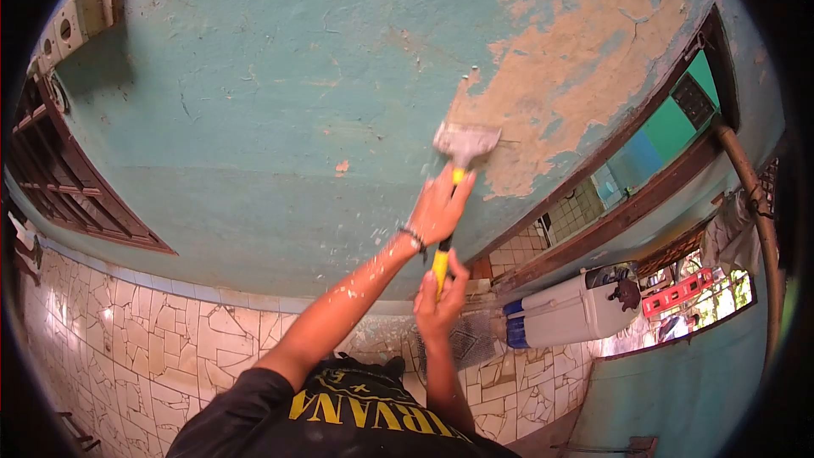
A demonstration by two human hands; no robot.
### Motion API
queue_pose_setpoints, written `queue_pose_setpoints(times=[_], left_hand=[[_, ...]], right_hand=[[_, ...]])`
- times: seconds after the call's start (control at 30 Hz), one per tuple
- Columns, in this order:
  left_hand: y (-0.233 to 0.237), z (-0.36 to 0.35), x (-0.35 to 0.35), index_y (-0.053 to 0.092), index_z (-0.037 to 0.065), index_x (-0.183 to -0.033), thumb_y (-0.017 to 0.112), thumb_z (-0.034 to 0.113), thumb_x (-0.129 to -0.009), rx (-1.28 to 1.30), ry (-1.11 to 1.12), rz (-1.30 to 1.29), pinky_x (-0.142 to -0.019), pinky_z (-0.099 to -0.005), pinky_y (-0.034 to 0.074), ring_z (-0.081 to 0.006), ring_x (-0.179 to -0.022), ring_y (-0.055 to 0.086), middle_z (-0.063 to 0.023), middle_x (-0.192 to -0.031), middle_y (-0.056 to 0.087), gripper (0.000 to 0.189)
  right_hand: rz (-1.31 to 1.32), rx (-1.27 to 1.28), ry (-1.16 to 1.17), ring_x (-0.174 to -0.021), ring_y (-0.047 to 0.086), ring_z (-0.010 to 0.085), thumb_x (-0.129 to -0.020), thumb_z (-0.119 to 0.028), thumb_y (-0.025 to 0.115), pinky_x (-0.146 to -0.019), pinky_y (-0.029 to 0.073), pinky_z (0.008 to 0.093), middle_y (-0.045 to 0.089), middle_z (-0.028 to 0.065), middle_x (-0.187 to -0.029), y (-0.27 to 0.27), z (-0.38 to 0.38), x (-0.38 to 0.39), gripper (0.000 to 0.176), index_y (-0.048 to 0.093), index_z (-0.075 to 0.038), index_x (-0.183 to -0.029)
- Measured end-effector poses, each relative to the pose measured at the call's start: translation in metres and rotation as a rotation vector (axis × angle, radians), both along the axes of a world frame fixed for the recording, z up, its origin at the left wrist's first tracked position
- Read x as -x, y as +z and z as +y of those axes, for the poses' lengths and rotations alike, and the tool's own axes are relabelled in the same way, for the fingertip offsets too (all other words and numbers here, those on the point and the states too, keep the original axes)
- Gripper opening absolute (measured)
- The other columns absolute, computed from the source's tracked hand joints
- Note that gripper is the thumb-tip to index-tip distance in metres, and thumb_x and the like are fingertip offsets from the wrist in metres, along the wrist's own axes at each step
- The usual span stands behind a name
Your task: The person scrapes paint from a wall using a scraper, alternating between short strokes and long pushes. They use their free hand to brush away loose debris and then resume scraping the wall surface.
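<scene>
Both my hands are on a long-handled scraper [468, 142] with a wide metal blade and a yellow-and-black handle. My left hand [436, 214], with a dark band at its wrist, is closed round the handle just below the blade. Lower down, my right hand [439, 298] grips the yellow end of the handle. The blade lies against the turquoise wall [280, 93], at the border of a bare, tan patch [551, 76] where the paint is gone. Pale paint flakes hang in the air beside my left forearm, and some stick to it.
A doorway with a brown wooden frame [610, 191] opens on the right. Below it stands a white-and-blue washing machine [555, 314]. A brown shuttered window [72, 174] is on the left, near an old wooden fixture [76, 21]. Broken-tile flooring [161, 356] runs along the wall's foot.
</scene>
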State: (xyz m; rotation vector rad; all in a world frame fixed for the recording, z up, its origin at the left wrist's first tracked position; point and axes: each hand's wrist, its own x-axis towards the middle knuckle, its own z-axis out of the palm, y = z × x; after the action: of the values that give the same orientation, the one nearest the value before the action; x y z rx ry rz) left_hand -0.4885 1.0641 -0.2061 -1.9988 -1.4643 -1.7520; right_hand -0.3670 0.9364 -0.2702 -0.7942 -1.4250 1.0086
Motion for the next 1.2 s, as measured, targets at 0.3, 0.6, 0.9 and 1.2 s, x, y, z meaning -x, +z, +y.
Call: queue_pose_setpoints(times=[0.3,0.6,0.9,1.2], left_hand=[[0.008,0.001,0.010,0.060,-0.002,-0.115,0.056,0.032,-0.106,0.083,-0.008,0.080,-0.068,-0.0546,0.050,-0.0470,-0.083,0.064,-0.0298,-0.086,0.063,0.036],[0.070,-0.015,0.016,0.056,-0.001,-0.099,0.058,0.036,-0.106,0.312,-0.235,-0.483,-0.063,-0.0539,0.045,-0.0503,-0.076,0.063,-0.0254,-0.074,0.063,0.038],[0.003,-0.020,0.012,0.059,-0.002,-0.108,0.056,0.034,-0.106,0.353,-0.148,-0.287,-0.068,-0.0587,0.047,-0.0511,-0.082,0.063,-0.0278,-0.083,0.064,0.036],[0.169,-0.011,0.008,0.057,0.000,-0.098,0.053,0.034,-0.108,0.304,-0.291,-0.488,-0.061,-0.0465,0.046,-0.0335,-0.068,0.061,-0.0155,-0.079,0.057,0.036]], right_hand=[[-0.085,-0.143,-0.073,-0.067,0.051,0.0051,-0.103,0.000,0.057,-0.058,0.040,0.0231,0.058,0.0015,-0.080,-0.014,0.024,-0.012,0.049,0.042,0.005,-0.150],[-0.050,-0.130,-0.013,-0.050,0.045,0.0034,-0.107,-0.008,0.055,-0.043,0.035,0.0205,0.056,0.0013,-0.075,0.017,0.011,0.013,0.051,0.036,-0.006,-0.154],[0.015,-0.093,-0.072,-0.065,0.051,0.0057,-0.105,-0.003,0.056,-0.058,0.040,0.0237,0.057,0.0012,-0.077,-0.050,0.002,0.012,0.046,0.044,0.004,-0.149],[0.047,-0.091,0.038,-0.063,0.048,0.0052,-0.104,-0.004,0.057,-0.056,0.038,0.0259,0.053,-0.0001,-0.073,0.129,0.019,0.002,0.048,0.043,0.005,-0.149]])
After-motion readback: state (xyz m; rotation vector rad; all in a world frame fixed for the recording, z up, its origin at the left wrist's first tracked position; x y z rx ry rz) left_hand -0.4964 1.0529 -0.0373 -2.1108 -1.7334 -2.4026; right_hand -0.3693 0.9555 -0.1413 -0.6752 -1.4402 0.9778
